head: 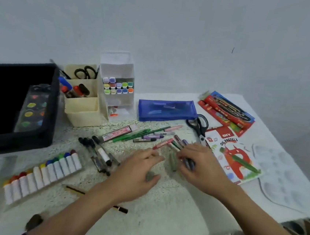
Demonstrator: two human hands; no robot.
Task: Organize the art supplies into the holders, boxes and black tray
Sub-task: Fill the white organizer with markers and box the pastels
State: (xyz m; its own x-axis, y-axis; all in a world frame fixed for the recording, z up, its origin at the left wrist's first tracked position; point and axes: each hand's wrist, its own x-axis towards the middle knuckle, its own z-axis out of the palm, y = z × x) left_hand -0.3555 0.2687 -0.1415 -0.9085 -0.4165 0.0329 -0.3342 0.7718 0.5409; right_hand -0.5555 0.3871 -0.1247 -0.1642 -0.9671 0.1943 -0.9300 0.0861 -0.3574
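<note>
— While the right hand (201, 164) curls its fingers round a bunch of crayons (188, 162), what is the left doing?

— The left hand (136, 174) hangs low over the worktop (168, 214) with its fingers loosely stretched. It grips nothing I can see. A green crayon (173, 161) lies between the two hands.

— And further out?

— Just beyond the fingertips lies a heap of loose pens (140, 135). The scissors (199, 125) rest to its right, just beside the pastel box (235, 160). A blue pouch (167, 110) lies behind them.

— The holders?

— The cream holder (82, 107) and the white holder (117, 98) stand side by side at the back left. There are capped markers in the white one and a second pair of scissors in the cream one. The black tray (14, 140) sits at the far left with a paint palette (33, 108) inside. A row of paint tubes (43, 174) lies left of the left forearm, and black markers (98, 153) lie near it.
</note>
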